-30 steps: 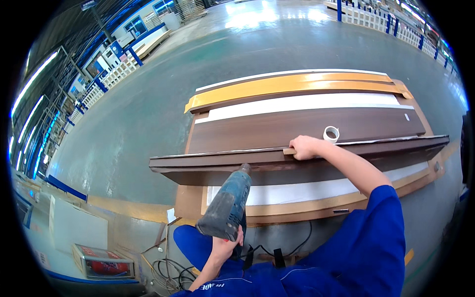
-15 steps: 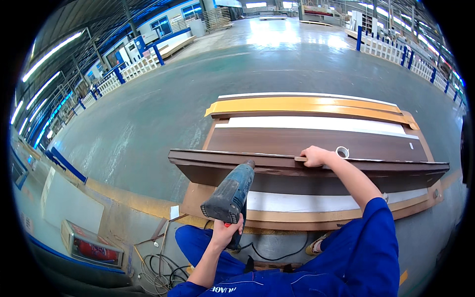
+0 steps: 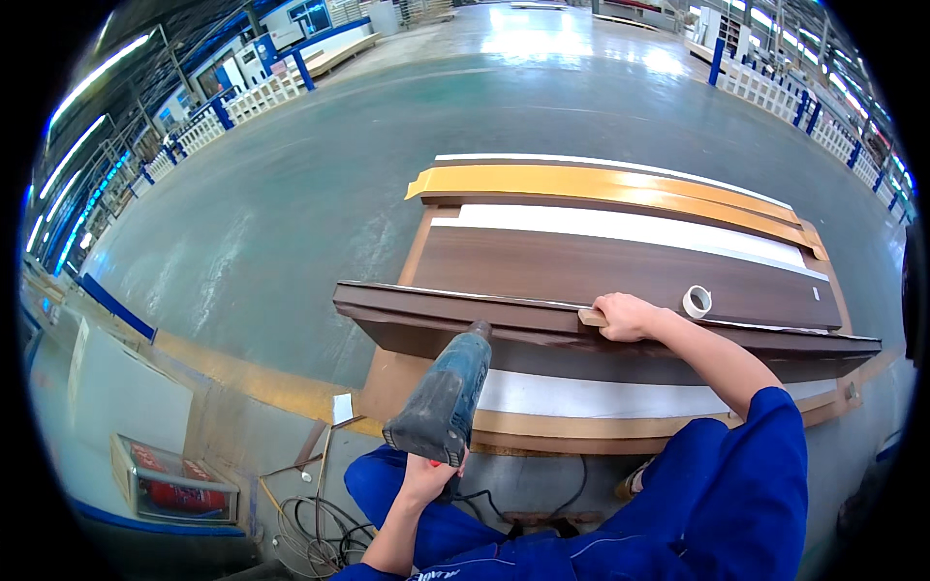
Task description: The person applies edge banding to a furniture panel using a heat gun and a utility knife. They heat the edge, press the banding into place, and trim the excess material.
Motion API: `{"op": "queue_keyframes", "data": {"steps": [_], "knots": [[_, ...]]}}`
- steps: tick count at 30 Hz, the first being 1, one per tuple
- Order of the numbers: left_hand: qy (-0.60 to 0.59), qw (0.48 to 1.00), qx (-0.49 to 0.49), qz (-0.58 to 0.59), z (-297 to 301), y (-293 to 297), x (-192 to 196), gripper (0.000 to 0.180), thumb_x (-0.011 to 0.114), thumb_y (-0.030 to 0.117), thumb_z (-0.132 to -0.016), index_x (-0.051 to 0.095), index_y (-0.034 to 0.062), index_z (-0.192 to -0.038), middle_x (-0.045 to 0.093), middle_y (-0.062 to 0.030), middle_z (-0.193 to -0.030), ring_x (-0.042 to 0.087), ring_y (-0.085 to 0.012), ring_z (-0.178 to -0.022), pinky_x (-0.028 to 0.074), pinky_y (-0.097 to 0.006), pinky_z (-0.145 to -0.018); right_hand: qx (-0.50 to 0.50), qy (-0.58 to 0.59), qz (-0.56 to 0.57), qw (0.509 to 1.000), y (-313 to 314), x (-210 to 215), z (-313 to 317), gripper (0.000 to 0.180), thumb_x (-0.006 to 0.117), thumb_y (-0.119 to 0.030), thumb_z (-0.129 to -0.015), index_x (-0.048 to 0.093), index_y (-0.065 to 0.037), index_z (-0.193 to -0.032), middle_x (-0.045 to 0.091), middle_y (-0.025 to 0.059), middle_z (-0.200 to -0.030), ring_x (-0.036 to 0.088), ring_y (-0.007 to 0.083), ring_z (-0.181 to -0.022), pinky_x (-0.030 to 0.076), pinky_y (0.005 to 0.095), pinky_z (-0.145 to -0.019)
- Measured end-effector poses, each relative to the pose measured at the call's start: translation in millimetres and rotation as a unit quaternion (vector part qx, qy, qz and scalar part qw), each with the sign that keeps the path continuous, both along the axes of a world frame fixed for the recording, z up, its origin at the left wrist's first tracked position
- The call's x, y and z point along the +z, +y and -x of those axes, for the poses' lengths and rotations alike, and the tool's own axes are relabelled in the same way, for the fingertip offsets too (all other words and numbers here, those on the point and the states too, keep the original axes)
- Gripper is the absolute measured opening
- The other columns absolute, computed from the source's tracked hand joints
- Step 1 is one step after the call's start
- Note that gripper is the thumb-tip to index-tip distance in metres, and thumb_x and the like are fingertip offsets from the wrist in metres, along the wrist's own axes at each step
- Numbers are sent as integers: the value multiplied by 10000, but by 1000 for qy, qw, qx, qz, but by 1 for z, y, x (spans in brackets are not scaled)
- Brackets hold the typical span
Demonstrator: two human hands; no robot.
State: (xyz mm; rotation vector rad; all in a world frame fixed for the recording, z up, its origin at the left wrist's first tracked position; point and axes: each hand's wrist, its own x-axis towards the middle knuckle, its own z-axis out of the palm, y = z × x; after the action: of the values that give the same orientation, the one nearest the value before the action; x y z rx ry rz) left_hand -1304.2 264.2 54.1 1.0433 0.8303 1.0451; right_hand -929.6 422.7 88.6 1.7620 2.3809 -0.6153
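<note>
Left hand: wrapped around the grip of a grey heat gun, nozzle at the near edge of a dark brown door frame piece.
Right hand: pressed flat on a small wooden block atop that piece.
Tape roll: just right of the right hand.
Stacked door panels: on the floor, far side.

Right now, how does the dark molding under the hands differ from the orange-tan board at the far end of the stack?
The dark brown molding lies nearest, across the stack and overhanging it on the left; the orange-tan board lies flat at the far side. The right hand presses on the molding, with the left hand aiming a heat gun at it; nothing touches the board. Both are long, narrow pieces lying crosswise.
</note>
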Motion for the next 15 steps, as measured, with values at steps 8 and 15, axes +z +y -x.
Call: {"op": "queue_keyframes", "data": {"steps": [8, 15], "knots": [[35, 999, 5, -12, 24, 11, 7, 102, 592, -10, -810, 516, -15, -878, 522, -55, -702, 529, -125, -579, 445, -255, -519, -4, -40, -39, 998, -1, 13, 3, 406, 561, -205, -684, 607, -6, -1035, 638, 215, -924, 603, 348, -901, 474, 395, -839], [20, 999, 29, -12, 37, 13, 18, 291, 576, -8, -803, 438, -11, -1059, 519, -68, -765, 518, -132, -562, 449, -263, -503, 14, -28, -21, 999, 33, 1, 60, 367, 533, -203, -668, 638, -15, -966, 632, 217, -952, 592, 357, -928, 472, 403, -833]]}}
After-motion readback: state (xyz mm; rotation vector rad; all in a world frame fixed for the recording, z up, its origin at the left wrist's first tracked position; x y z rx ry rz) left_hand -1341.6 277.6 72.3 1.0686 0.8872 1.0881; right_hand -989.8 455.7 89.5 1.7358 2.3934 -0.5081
